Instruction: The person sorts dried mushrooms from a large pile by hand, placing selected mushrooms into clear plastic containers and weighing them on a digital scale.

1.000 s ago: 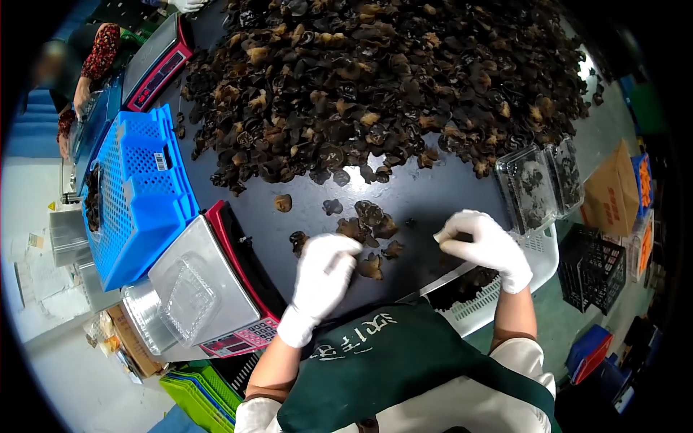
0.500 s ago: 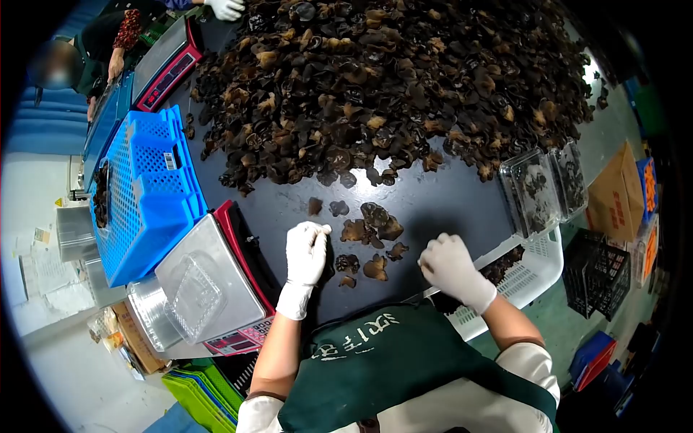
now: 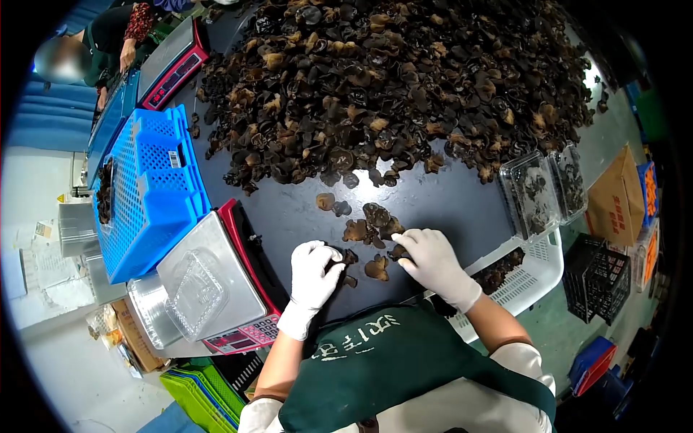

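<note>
My left hand, in a white glove, is closed, with thumb and forefinger at a small dark wood ear mushroom that it partly covers. My right hand, gloved too, has its thumb and forefinger around another wood ear mushroom lying on the dark tabletop. Between the hands sit a loose cluster of wood ears and a single brown piece. Two more small pieces rest farther up, short of the large wood ear heap.
Left of me are a scale bearing a clear plastic tray and a blue crate. Filled clear boxes stand at right, by a white basket holding wood ears. A co-worker's arm shows near another scale.
My right hand has moved left onto the small mushroom. My left hand has come nearer my body and rightward. The piece at the upper left now looks browner. A co-worker's white glove has left the top edge.
</note>
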{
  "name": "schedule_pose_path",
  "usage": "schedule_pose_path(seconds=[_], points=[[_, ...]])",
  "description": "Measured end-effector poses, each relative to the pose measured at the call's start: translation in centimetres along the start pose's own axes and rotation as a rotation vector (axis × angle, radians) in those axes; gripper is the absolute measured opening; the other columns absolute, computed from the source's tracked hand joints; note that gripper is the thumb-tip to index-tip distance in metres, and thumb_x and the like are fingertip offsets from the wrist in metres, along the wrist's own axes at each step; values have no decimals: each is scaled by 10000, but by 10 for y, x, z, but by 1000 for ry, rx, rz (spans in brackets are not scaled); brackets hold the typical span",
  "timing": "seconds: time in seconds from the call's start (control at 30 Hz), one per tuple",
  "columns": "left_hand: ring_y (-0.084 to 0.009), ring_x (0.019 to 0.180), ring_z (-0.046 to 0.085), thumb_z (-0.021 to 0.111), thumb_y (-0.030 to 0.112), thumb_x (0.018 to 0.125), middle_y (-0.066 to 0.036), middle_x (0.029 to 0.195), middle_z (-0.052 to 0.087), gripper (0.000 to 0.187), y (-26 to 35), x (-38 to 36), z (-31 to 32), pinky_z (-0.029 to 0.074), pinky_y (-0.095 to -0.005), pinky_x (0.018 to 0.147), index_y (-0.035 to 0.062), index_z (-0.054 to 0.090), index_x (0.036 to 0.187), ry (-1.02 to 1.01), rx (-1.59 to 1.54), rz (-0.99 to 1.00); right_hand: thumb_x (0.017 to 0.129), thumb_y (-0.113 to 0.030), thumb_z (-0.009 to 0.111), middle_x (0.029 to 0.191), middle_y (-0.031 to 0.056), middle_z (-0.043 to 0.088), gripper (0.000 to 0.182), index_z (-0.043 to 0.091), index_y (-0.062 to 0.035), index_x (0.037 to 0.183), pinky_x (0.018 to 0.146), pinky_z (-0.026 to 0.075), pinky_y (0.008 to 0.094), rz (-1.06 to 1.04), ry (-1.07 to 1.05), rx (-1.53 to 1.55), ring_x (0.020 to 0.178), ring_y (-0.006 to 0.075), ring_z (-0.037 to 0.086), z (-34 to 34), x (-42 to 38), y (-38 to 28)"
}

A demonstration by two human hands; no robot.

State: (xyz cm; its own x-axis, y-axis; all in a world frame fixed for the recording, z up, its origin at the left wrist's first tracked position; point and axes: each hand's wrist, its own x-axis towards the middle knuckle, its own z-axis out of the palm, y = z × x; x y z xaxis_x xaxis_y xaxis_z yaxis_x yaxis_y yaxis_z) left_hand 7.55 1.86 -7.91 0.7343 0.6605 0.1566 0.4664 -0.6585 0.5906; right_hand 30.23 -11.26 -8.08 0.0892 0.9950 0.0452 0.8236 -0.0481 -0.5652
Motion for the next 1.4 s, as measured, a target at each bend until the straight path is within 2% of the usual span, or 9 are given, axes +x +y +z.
schedule_pose_path(seconds=[0.2,0.33,0.4,0.6,0.73,0.97,1.2,1.33,1.4], points=[[-245,750,637,718,20,738,-111,818,646,145,29,-7,-15,510,-339,717,14,608,832,39,-478,-502,778,-143,626,959,86,639,208,665,-66,967,836,482,388,79,-152,216,936,267,612,-29,-5,19],[-247,986,637,692,119,807,-128,992,662,171,89,8,-15,508,-354,839,39,674,957,-638,-875,-136,772,-198,641,948,128,700,289,700,-38,1006,817,524,388,381,-910,372,875,326,656,-111,-9,22],[-251,1027,618,665,66,814,-109,1025,668,160,89,17,-5,475,-375,917,36,672,971,-513,-689,161,771,-239,663,927,142,708,324,703,-37,1021,791,534,389,382,-842,403,822,341,667,-111,-16,24],[-324,1014,593,576,98,854,-127,1000,660,217,4,74,3,465,-406,900,67,655,1054,65,-163,-18,774,-266,714,1064,117,641,406,641,-46,1106,907,461,399,-9,-26,215,997,317,589,-46,14,16],[-351,1166,543,514,119,919,-179,1252,584,314,-44,71,20,420,-415,1017,49,612,1209,3,-90,-57,746,-362,726,1240,190,561,588,583,-69,1236,1027,368,453,-171,170,195,1174,360,496,9,43,0],[-231,1143,569,466,13,951,-136,1215,594,282,-51,12,-6,425,-333,1010,-8,572,1211,230,-274,-412,803,-189,649,938,4,583,302,635,-145,1102,912,355,410,-243,195,96,969,223,506,37,54,-33],[-212,1201,534,450,10,972,-121,1277,566,309,-48,6,-2,393,-319,1048,-7,524,1271,322,-502,-613,809,-116,566,872,58,617,234,666,-90,1018,794,423,350,-481,-51,132,859,215,578,80,72,-62],[-212,1208,530,457,5,964,-123,1285,559,319,-47,20,-9,389,-319,1051,-9,517,1277,321,-513,-579,775,-66,549,792,126,680,152,681,-24,839,727,518,380,-309,43,738,743,315,647,17,71,-41],[-207,1195,539,469,5,955,-118,1257,577,313,-51,25,-7,393,-316,1046,-6,532,1261,323,-528,-584,786,-88,562,875,122,699,153,667,-21,875,758,534,380,-186,-271,711,815,304,675,-29,53,-12]])
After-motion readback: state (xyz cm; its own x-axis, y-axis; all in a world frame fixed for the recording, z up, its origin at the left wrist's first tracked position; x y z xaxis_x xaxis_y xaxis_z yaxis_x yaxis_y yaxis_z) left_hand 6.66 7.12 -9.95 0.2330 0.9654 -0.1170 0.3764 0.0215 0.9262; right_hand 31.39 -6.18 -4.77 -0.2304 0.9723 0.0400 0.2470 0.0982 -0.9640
